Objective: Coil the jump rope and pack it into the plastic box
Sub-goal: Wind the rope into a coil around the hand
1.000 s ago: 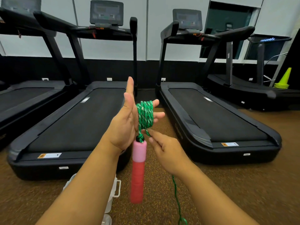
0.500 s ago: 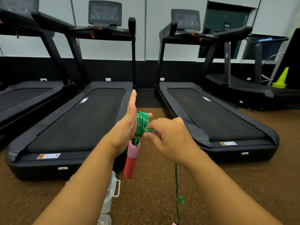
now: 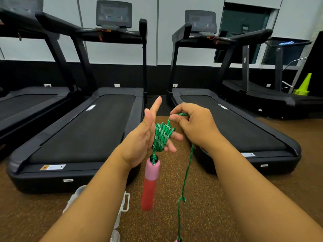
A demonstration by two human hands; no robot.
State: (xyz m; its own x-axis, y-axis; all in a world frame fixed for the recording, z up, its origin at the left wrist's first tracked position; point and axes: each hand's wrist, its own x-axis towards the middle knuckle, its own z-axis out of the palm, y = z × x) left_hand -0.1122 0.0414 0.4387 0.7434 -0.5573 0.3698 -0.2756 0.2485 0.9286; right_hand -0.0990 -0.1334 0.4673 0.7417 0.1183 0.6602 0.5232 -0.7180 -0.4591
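The green jump rope [image 3: 161, 135] is wound in several loops around the fingers of my left hand [image 3: 145, 137], whose thumb points up. Its pink and red handle [image 3: 150, 184] hangs straight down below that hand. My right hand [image 3: 194, 124] pinches the free strand just above the coil, beside my left fingertips. The loose rope [image 3: 186, 175] drops from under my right wrist to the floor. The clear plastic box [image 3: 125, 201] stands on the floor below, mostly hidden by my left forearm.
Black treadmills stand ahead, one at left [image 3: 83, 130] and one at right [image 3: 232, 123], with brown speckled floor [image 3: 201, 198] between them. A stack of yellow-green cones [image 3: 303, 85] sits at the far right.
My right hand has carried the rope strand from below the coil up and over its top. The handle has swung slightly under my left hand.
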